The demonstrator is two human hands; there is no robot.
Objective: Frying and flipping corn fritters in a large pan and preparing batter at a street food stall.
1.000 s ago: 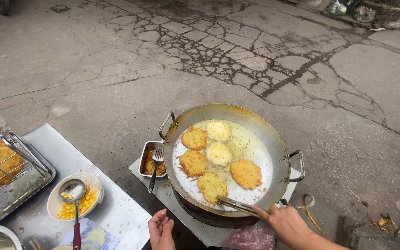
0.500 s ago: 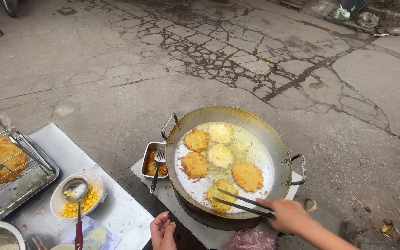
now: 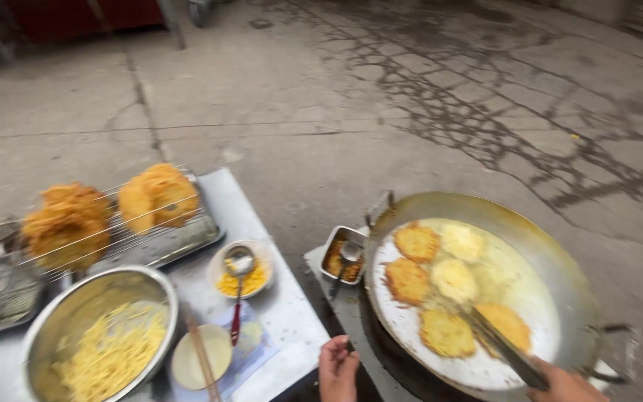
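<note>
Right hand (image 3: 568, 385) at near rim of wok (image 3: 560, 257), fingers closed round metal tongs (image 3: 501, 348). Tong tips on golden fritter (image 3: 510, 324) in oil, near side of wok. Four more fritters float left of it. Left hand (image 3: 338, 368) just left of wok, resting at bench (image 3: 292, 320) edge, fingers curled loosely, holding nothing. Small tray with fork (image 3: 344, 257) touches wok's left rim. Farther left: wire rack of fried fritters (image 3: 106, 212), steel bowl of shredded batter (image 3: 102, 342).
</note>
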